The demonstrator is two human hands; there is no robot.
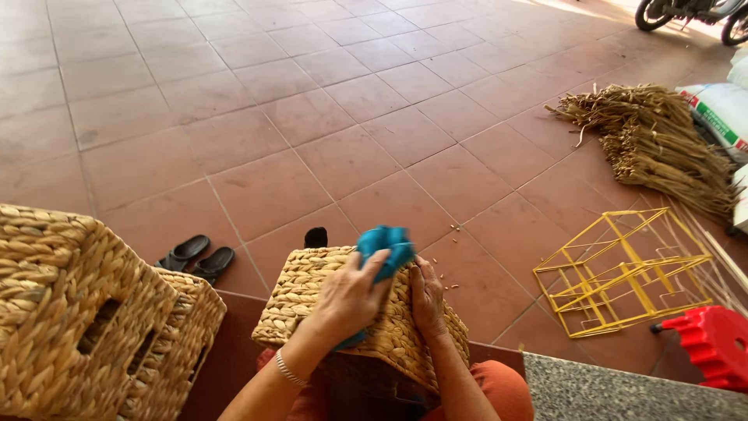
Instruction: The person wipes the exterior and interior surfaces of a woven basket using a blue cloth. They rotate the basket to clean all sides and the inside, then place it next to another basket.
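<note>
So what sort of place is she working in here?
Probably a home basket-weaving spot on a tiled porch: a bundle of dried reeds, a bare yellow wire frame, finished woven baskets, and a motorbike parked at the edge.

Open floor far and centre; the near sides are crowded.

A wide stretch of tiled floor is left free far and centre. The near left is blocked by stacked woven baskets, with black sandals just beyond. The right is hemmed by a yellow wire frame, a red stool, a straw bundle and a stone ledge.
</note>
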